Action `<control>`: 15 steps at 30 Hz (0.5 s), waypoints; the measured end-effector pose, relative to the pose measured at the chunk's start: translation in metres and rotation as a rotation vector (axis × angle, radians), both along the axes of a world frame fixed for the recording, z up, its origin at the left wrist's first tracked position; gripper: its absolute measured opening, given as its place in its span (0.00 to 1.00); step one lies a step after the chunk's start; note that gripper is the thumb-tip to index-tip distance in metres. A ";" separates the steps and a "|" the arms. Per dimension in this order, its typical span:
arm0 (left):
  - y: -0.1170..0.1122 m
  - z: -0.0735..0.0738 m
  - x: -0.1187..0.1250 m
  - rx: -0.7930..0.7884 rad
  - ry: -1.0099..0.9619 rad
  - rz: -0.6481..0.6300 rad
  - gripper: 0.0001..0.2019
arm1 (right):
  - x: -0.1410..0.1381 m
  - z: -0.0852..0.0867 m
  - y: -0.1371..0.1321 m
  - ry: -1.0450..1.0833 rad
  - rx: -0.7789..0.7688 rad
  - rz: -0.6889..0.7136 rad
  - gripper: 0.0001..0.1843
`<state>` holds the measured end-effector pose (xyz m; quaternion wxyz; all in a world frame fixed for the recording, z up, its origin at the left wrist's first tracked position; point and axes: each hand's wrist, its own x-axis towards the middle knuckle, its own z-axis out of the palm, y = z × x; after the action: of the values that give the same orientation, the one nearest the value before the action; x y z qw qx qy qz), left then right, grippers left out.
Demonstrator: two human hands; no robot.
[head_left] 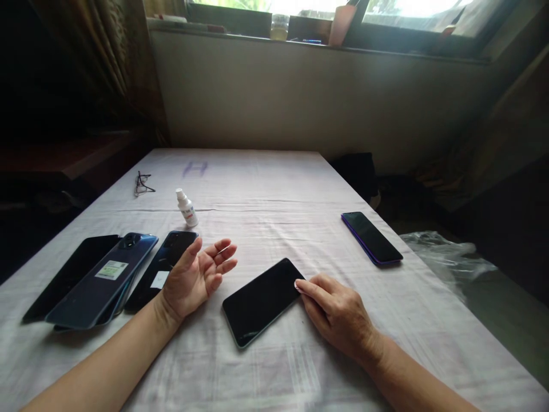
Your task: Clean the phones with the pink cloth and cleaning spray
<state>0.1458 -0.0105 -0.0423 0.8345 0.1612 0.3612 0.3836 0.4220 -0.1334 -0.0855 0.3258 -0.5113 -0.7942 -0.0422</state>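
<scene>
A smartphone with a dark screen lies face up and slanted on the cloth between my hands. My right hand is at its right edge, fingers pressed together and touching the phone's rim. A small pale bit shows at those fingertips, too small to name. My left hand is palm up with its fingers apart, holding nothing. Just behind it, partly hidden, lies a dark blue phone with a white sticker. Left of that, a blue phone with a label rests on other phones, among them a black one.
Beyond my left hand stands a small white bottle. Folded eyeglasses lie farther back on the tablecloth. A purple-edged phone sits near the right table edge, beside clear plastic lower down.
</scene>
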 end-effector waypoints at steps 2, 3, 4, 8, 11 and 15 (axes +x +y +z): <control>-0.006 -0.002 -0.004 -0.007 -0.012 -0.013 0.12 | -0.001 0.000 0.000 0.000 0.005 -0.002 0.12; -0.011 -0.003 -0.007 -0.009 -0.014 -0.024 0.12 | -0.001 0.000 -0.001 0.001 0.007 -0.005 0.12; -0.016 -0.006 -0.010 -0.002 -0.010 -0.039 0.13 | -0.001 -0.001 -0.001 -0.001 0.010 -0.007 0.12; -0.038 -0.019 -0.022 0.257 0.098 -0.076 0.21 | 0.001 0.000 -0.001 -0.024 0.013 -0.013 0.12; -0.050 -0.032 -0.026 0.666 0.373 -0.082 0.21 | 0.003 0.005 0.001 -0.063 -0.013 -0.006 0.12; -0.061 -0.047 -0.024 1.289 0.927 -0.268 0.37 | -0.004 0.015 0.003 -0.133 -0.049 -0.043 0.13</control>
<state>0.1214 -0.0711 -0.0891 0.3816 0.7959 0.3559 0.3072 0.4180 -0.1300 -0.0704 0.2588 -0.5319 -0.8038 -0.0636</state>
